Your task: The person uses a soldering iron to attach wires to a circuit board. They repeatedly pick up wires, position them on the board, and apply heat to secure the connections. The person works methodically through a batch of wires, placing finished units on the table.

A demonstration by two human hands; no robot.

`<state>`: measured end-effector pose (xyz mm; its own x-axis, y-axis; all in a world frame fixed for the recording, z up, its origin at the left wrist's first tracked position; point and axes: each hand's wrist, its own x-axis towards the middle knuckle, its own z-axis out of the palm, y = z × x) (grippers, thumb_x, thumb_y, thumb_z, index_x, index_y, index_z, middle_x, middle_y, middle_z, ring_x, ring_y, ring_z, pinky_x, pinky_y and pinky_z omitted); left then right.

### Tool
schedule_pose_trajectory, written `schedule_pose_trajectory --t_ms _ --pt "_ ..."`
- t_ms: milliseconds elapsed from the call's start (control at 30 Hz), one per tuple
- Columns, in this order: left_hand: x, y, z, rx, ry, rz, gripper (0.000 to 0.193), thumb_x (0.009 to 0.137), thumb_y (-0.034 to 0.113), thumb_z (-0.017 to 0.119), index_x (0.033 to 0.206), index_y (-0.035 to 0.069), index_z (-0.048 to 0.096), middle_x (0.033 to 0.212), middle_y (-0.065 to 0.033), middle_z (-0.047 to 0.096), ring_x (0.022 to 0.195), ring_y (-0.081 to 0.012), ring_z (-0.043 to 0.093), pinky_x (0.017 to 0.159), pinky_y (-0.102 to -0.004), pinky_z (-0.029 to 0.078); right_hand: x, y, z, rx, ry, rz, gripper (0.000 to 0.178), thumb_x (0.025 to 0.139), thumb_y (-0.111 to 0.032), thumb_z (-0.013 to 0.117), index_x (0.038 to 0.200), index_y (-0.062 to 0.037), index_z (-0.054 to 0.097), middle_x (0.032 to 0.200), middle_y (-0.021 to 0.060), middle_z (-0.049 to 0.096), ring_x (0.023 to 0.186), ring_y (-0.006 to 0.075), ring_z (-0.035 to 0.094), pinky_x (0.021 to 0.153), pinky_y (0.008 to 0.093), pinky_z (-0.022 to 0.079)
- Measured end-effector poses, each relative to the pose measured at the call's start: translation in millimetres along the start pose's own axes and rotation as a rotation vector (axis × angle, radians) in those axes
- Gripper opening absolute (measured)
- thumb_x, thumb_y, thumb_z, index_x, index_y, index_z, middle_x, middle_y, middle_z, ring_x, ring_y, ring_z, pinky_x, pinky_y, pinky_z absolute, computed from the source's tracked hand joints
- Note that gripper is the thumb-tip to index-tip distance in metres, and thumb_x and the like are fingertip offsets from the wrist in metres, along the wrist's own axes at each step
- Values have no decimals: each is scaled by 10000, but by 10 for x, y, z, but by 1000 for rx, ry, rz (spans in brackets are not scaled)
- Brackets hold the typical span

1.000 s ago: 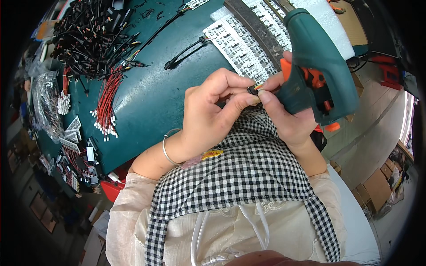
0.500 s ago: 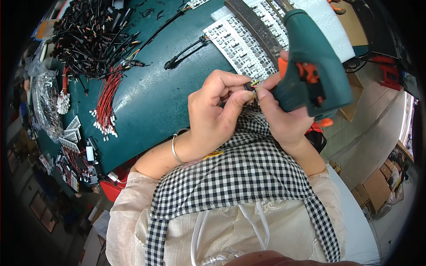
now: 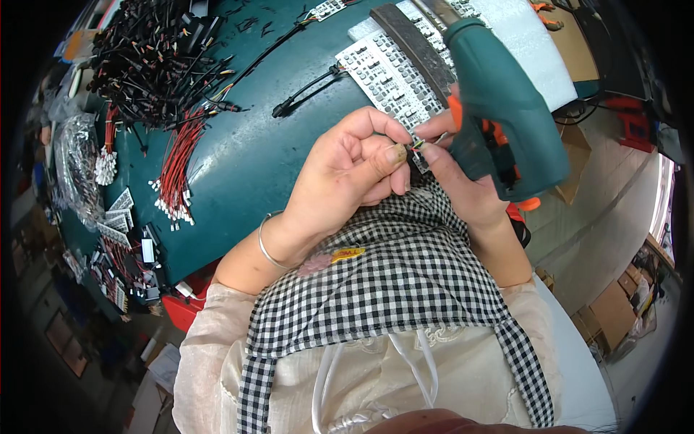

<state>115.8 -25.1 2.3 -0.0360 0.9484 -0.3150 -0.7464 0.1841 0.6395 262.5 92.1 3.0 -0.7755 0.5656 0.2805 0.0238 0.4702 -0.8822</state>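
My left hand [image 3: 350, 163] is closed near the table's front edge, thumb and forefinger pinching thin coloured wires [image 3: 417, 145]. Facing it, the thumb and forefinger of my right hand [image 3: 463, 173] pinch the same small bundle from the other side. A teal gun-shaped tool [image 3: 506, 101] with orange trigger parts and a metal barrel is also held in my right hand, its barrel pointing away from me. Just beyond my fingertips lies a panel of white circuit boards [image 3: 394, 79], with a dark bar [image 3: 416, 47] across it. What the wires join to is hidden by my fingers.
On the green table [image 3: 246, 166] a large pile of black cables [image 3: 155, 65] lies at far left, beside red wires with white connectors [image 3: 177, 170]. A black two-legged cable [image 3: 307, 90] reaches the board panel. White foam [image 3: 538, 58] lies under the panel at right.
My left hand has shifted slightly and turned, its fingers changing their pinch on the wires. The teal tool has tipped a little to the left. Less of a dark piece shows between my fingers.
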Motion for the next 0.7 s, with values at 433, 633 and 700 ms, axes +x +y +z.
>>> schedule_pose_trajectory --t_ms 433,633,700 --pt "-36 -57 -71 1294 85 924 255 685 -52 695 918 15 614 802 -76 668 570 -181 618 526 -261 505 1 -63 78 422 58 124 509 784 79 642 1241 117 422 792 107 613 710 136 586 658 246 487" --pt "-11 -102 -50 1279 180 1032 232 681 -54 697 887 11 611 758 -87 664 540 -189 607 501 -267 490 18 -127 86 512 104 195 129 782 78 664 895 47 611 801 72 655 728 114 627 653 237 519" --pt "2 -154 -44 1167 246 1025 208 707 -53 694 890 3 610 758 -92 666 557 -180 623 513 -257 495 23 -131 107 541 133 186 125 787 71 667 897 46 612 806 75 657 730 118 627 656 236 519"
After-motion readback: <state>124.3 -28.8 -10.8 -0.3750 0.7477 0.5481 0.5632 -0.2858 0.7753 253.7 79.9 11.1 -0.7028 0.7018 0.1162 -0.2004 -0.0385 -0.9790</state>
